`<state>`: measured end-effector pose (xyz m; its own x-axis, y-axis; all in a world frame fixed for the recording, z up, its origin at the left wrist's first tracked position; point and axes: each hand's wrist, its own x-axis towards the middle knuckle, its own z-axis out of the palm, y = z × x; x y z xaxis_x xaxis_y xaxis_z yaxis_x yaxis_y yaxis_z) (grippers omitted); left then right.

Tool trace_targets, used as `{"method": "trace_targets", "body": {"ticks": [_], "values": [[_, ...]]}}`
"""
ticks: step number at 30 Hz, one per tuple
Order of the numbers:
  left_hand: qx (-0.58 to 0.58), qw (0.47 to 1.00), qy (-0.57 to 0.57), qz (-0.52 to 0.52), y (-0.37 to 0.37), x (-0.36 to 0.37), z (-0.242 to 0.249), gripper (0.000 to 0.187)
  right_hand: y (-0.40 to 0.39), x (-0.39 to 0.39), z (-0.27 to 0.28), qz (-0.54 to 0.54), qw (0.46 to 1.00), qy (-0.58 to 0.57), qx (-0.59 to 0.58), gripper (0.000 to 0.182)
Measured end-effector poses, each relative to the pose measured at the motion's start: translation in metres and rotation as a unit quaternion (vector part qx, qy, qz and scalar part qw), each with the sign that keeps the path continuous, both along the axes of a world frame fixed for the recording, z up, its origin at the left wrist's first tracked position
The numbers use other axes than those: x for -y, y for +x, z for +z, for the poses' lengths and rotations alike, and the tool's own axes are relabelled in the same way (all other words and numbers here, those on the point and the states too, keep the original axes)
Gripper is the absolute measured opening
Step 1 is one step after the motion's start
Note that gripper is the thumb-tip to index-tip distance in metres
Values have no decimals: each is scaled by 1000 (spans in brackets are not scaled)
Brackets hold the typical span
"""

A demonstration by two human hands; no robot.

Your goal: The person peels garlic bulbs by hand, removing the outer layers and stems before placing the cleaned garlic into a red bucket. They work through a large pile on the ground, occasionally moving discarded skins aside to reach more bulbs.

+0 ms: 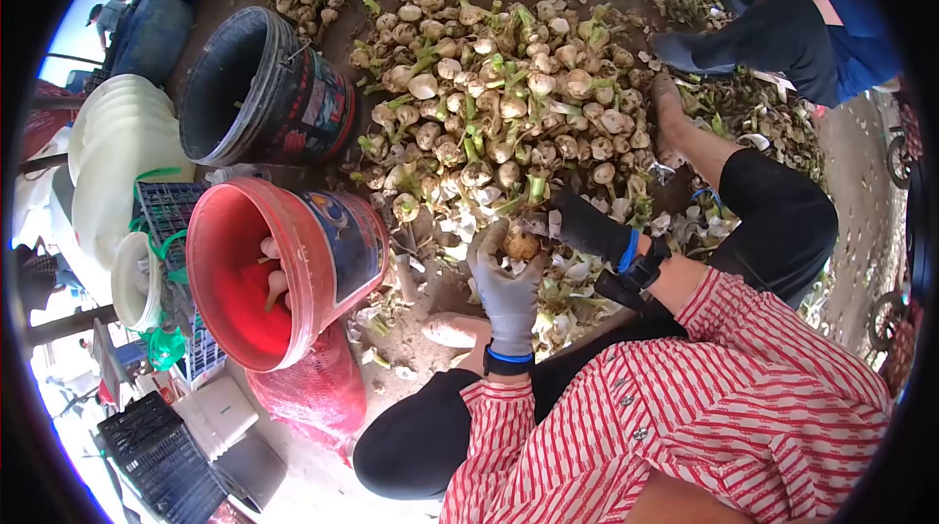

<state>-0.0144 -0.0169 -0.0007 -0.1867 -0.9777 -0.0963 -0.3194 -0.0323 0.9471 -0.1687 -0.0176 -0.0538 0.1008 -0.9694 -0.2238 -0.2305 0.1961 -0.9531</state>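
My left hand (507,291), in a grey glove, grips a garlic bulb (521,246) from below. Just right of the bulb is my right hand (592,227), in a dark glove, with its fingers against the bulb; whether it holds a tool I cannot tell. Both hands hover over loose husks at the near edge of a big heap of garlic bulbs (499,93) with green stalks. A red bucket (337,240) lies tilted to the left, with a few peeled bulbs inside.
A black bucket (315,103) stands behind the red one. White sacks (112,147), a blue crate (166,216) and a red mesh bag (308,392) crowd the left. Another person's legs (773,35) are at the top right. My bare feet rest beside the heap.
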Motion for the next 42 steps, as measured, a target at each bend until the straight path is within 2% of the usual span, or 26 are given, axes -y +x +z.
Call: {"method": "trace_targets", "body": {"ticks": [1,3,6,8,10,11,12,13,14,16,18,20,21,23,24,25,27,29,31,33,34,35,36,37,39,42], "values": [[5,1000,-6,-2,1,-2,1,56,3,-2,6,-22,999,-40,-15,27],[-26,1000,-3,-5,5,-5,-8,57,0,-6,33,-31,993,61,92,28],[-104,994,34,1,8,-8,-11,57,-6,-10,30,-22,992,-66,102,27],[-150,986,68,8,10,-5,-5,56,-12,-13,42,1,988,22,151,23],[-283,924,258,-21,13,0,6,58,-14,-14,30,5,974,36,223,24],[-282,924,257,-22,14,-4,4,58,-15,-15,25,11,954,51,294,26],[-435,842,319,-10,18,-9,-3,57,-14,-14,34,11,954,50,295,26],[-572,732,370,2,20,-13,-13,57,-13,-13,46,5,983,81,166,27],[-587,712,385,12,20,-15,-26,58,-13,-13,54,-2,993,111,35,28],[-581,714,391,20,15,-11,-15,55,-5,-13,8,-20,997,5,77,28],[-575,714,397,29,14,-9,-14,54,0,-12,20,-37,987,-100,117,27],[-597,675,426,-81,17,-4,-19,59,1,-17,51,-92,992,16,89,28],[-597,675,427,-81,16,-4,-18,59,0,-17,44,-92,992,16,89,28],[-359,835,417,-2,12,-6,-8,69,-2,-13,31,-95,992,-71,-46,23],[-317,890,328,14,9,-8,-2,67,-4,-13,32,-95,992,-71,-47,23],[-317,890,328,14,10,-7,-4,67,-7,-13,34,-61,993,-34,-93,18],[-166,971,167,-28,12,-3,-6,65,-16,-15,27,-26,990,5,-140,14],[-200,956,209,-45,22,-1,-1,68,-30,-14,11,62,893,-337,-293,9],[-259,918,295,-56,28,1,-6,72,-33,-17,14,21,953,-228,-196,14],[-239,928,282,-54,25,4,-5,69,-34,-15,2,61,882,-347,-312,16],[-110,980,149,-72,26,8,-14,59,-33,-19,-2,60,883,-345,-313,16],[22,996,10,-85,26,9,-19,50,-27,-23,5,33,939,-237,-249,14],[25,995,-38,-89,25,8,-16,42,-23,-24,14,22,960,-180,-213,13],[25,995,-37,-88,26,8,-11,42,-19,-25,23,6,976,-123,-178,13],[-104,976,168,-90,24,10,12,35,-14,-24,42,-16,996,71,48,17],[-268,938,221,-8,22,8,16,26,-24,-25,34,-59,997,21,34,17]]}}
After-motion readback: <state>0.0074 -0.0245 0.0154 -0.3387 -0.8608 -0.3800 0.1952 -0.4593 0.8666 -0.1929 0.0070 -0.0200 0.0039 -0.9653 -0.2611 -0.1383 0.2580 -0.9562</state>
